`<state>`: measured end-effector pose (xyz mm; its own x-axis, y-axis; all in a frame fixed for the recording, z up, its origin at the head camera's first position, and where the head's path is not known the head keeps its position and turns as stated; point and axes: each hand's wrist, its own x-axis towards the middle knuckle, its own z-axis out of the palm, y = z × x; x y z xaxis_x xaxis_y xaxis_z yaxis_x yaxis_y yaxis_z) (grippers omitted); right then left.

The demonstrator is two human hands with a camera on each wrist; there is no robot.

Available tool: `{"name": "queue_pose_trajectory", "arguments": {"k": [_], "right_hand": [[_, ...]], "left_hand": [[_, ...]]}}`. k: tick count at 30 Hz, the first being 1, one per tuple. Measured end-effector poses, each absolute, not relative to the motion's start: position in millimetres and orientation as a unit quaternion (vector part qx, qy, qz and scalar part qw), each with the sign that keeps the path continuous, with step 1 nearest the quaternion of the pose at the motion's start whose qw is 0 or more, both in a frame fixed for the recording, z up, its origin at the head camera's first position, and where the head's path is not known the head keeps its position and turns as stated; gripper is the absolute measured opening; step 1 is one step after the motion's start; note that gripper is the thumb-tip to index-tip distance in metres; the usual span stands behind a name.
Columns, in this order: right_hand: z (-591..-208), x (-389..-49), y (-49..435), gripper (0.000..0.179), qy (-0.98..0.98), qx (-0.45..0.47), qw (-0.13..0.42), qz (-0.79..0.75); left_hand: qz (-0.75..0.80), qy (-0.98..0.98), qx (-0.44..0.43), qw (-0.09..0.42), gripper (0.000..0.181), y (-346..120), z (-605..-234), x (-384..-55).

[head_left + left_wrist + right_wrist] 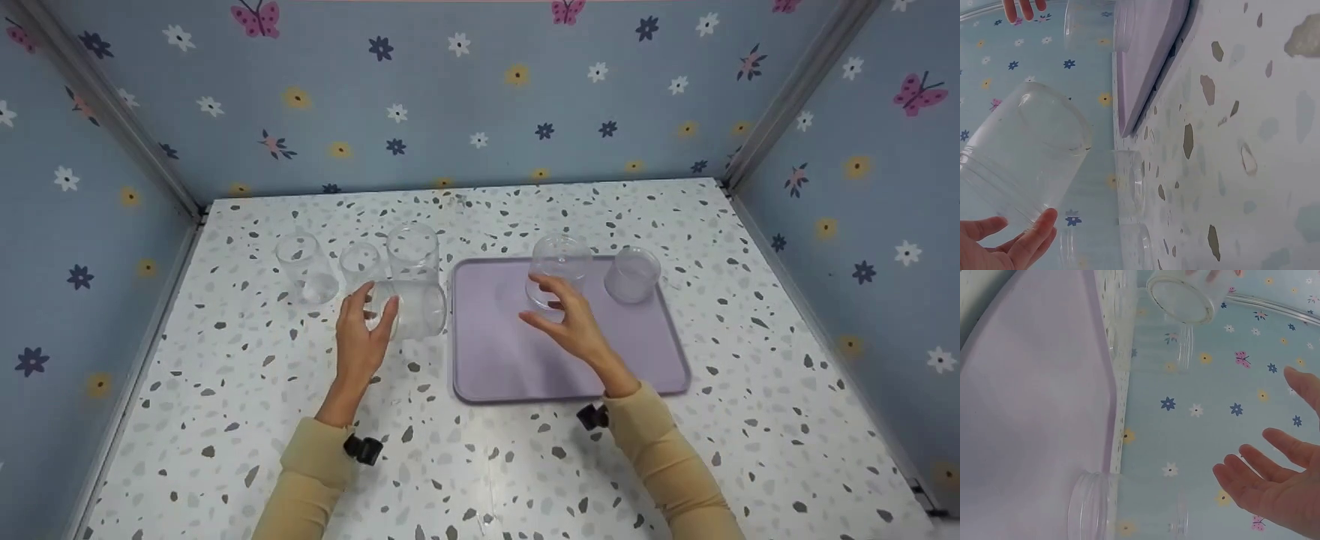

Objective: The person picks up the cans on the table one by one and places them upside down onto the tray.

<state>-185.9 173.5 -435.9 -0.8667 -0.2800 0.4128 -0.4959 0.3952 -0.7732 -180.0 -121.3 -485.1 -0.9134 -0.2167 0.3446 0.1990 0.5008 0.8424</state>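
My left hand [361, 337] holds a large clear jar [420, 309] by one end, thumb and fingers around its rim. The jar lies tipped sideways in the air, its base toward the tray, as the left wrist view shows with the jar [1033, 146] slanting. My right hand [574, 322] hovers over the lilac tray [495, 360], fingers spread and curved, holding nothing. Behind its fingers a wide clear jar [561, 255] stands on the tray. A smaller clear jar [632, 275] stands near the tray's back right corner.
Left of the tray stand several clear containers: a tall one [304, 266], a small one [360, 259] and another tall one [412, 247], close behind the held jar. The speckled table [225, 420] is bounded by patterned panels [450, 97] at the back and sides.
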Motion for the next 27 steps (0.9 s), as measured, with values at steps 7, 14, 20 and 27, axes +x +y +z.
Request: {"name": "queue_pose_trajectory", "arguments": {"k": [7, 14, 20, 27], "right_hand": [[-427, -179, 166, 0.049, -0.823, 0.23, 0.087, 0.512], [-433, -181, 165, 0.051, -0.807, 0.221, 0.053, 0.546], [-436, -183, 163, 0.053, -0.79, 0.224, 0.029, 0.569], [-438, -183, 159, 0.056, -0.783, 0.235, 0.017, 0.575]], "left_hand": [[-0.528, -0.823, -0.009, 0.209, 0.051, -109, -485, -184], [-0.54, -0.815, 0.0, 0.209, 0.048, -99, -488, -185], [-0.559, -0.802, -0.013, 0.212, 0.044, -90, -490, -187], [-0.573, -0.796, -0.02, 0.197, 0.044, -79, -492, -187]]}}
